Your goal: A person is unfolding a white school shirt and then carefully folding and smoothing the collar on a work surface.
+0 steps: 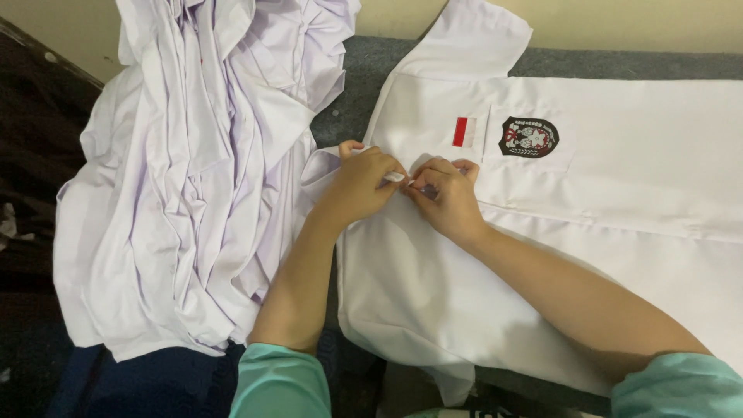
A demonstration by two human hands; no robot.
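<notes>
A white short-sleeved shirt lies spread flat on a grey surface, its collar toward the left. It carries a small red-and-white patch and a dark round emblem on the chest pocket. My left hand and my right hand meet at the shirt's front edge near the collar, fingertips pinching the cloth together. Both hands grip the fabric. What sits between the fingertips is too small to tell.
A crumpled heap of white shirts lies to the left, touching the spread shirt's collar. The grey padded surface shows between them. A pale wall runs along the back. Dark things lie at the far left.
</notes>
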